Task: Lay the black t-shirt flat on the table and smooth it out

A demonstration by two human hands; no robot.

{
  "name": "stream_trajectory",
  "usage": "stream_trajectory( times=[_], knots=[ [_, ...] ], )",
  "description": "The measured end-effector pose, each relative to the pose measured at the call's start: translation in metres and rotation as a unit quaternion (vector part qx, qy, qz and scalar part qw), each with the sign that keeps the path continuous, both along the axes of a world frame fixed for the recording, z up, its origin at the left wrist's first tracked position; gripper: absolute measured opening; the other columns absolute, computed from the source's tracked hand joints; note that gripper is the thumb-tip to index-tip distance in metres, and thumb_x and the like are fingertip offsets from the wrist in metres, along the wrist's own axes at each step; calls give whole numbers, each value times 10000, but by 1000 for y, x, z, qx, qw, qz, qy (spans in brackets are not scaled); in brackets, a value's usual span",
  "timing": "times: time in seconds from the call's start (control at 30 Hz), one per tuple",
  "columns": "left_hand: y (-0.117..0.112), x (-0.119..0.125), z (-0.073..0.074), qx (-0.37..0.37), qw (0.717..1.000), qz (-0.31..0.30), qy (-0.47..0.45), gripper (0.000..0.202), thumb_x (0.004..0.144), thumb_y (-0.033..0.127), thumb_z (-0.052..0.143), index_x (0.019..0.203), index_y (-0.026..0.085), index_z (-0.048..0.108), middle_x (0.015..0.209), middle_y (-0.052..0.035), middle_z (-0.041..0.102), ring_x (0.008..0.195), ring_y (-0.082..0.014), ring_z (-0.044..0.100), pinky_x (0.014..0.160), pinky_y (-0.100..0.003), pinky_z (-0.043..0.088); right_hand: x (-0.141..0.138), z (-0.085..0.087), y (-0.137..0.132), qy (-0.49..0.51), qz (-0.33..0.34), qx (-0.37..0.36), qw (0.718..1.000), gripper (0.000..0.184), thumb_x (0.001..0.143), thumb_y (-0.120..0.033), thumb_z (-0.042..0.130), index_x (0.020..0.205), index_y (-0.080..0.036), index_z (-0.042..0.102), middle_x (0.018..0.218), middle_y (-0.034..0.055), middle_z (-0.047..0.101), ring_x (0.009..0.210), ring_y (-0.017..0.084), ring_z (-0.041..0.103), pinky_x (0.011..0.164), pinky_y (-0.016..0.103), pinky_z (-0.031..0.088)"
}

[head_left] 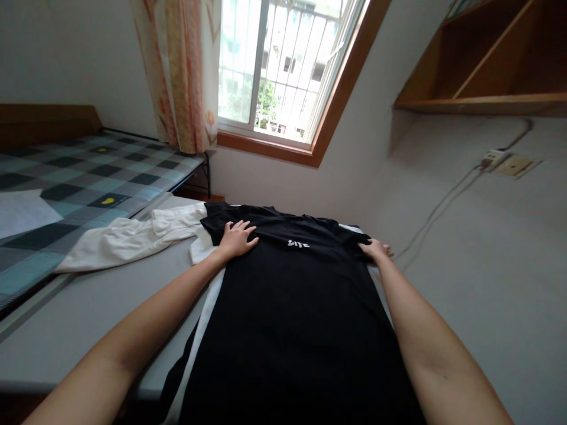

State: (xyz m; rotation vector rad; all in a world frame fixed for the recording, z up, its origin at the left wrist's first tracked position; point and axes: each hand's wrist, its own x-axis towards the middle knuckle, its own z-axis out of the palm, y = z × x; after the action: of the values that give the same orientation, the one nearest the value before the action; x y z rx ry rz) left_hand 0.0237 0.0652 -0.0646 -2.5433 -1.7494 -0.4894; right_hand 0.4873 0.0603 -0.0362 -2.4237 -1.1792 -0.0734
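A black T-shirt (pixel 292 307) with small white lettering on its chest lies spread over the table, its lower part reaching toward me. My left hand (pixel 239 239) rests on the shirt near its left sleeve, fingers spread and flat. At the opposite sleeve, my right hand (pixel 376 249) has its fingers closed around the sleeve's edge, partly turned out of sight. White cloth shows along both sides beneath the black shirt. Beside it, to the left, a rumpled white garment (pixel 128 239) stretches across the table edge toward the bed.
The grey-white table (pixel 110 307) stands against the right wall. A bed with a checkered mattress (pixel 88 171) and a paper sheet (pixel 24 212) is at the left. Cables (pixel 438 206) hang from a socket (pixel 491 159) below a wooden shelf (pixel 478 103). A barred window (pixel 283 71) and curtain (pixel 186 77) are behind.
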Motion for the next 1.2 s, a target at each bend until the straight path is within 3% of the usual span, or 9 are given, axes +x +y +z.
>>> stream_trajectory(
  times=[0.17,0.3,0.47,0.57,0.73,0.9,1.0,1.1,1.2],
  knots=[
    [0,1,-1,3,1000,1,-5,518,925,512,442,1349,247,577,1478,-105,486,1381,-315,400,1121,-520,224,-5,16,7,143,64,128,979,286,763,-336,587,976,-155,643,933,107,653,907,246,610,807,372,496],
    [0,1,-1,6,1000,-1,-8,520,925,510,444,1348,239,577,1474,-109,490,1377,-317,404,1118,-524,227,-1,29,-3,92,47,149,983,306,749,-330,603,990,-141,598,896,93,640,800,214,596,770,335,485],
    [0,2,-1,4,1000,-3,-8,515,929,501,446,1344,224,577,1471,-121,491,1376,-320,405,1113,-544,226,-4,24,-42,-24,-16,17,999,384,722,-196,614,1106,-177,603,1035,142,613,935,283,600,834,414,467],
    [-1,2,-1,6,1000,-3,-5,510,932,495,446,1344,223,574,1468,-124,494,1375,-317,406,1109,-549,230,-27,22,-54,-86,-32,12,996,398,795,-233,574,1192,-202,593,1202,180,546,1082,334,563,898,486,436],
    [-1,0,0,6,1000,-6,-1,501,935,487,447,1346,230,571,1472,-120,490,1376,-318,405,1106,-543,240,-93,22,-43,-89,83,17,992,384,897,-340,513,1247,-201,588,1258,157,539,1157,308,542,956,430,424],
    [-11,3,5,79,997,-9,15,440,933,399,456,1291,198,614,1498,-140,448,1391,-328,371,1106,-515,259,-150,-4,-35,-52,193,-29,979,531,951,-504,433,1393,-221,510,1430,127,483,1317,282,438,1080,426,335],
    [-20,12,7,107,994,-31,21,423,945,338,416,1293,198,612,1449,-124,509,1362,-307,408,1123,-484,247,-159,-19,-37,-39,215,-101,971,610,976,-561,323,1465,-215,441,1533,117,390,1421,282,304,1149,476,215],
    [-25,24,3,64,997,-27,19,518,944,468,407,1349,190,571,1362,-132,591,1292,-329,481,1099,-502,282,-153,-23,-37,-27,235,-134,962,669,980,-598,249,1507,-209,382,1587,110,301,1463,291,217,1165,504,156],
    [-26,29,0,37,999,-17,28,607,917,585,405,1410,247,511,1434,-121,531,1348,-349,421,1112,-543,245,-148,-20,-38,-33,242,-140,959,669,987,-590,244,1521,-203,356,1594,112,285,1469,298,204,1168,513,147]
  ],
)
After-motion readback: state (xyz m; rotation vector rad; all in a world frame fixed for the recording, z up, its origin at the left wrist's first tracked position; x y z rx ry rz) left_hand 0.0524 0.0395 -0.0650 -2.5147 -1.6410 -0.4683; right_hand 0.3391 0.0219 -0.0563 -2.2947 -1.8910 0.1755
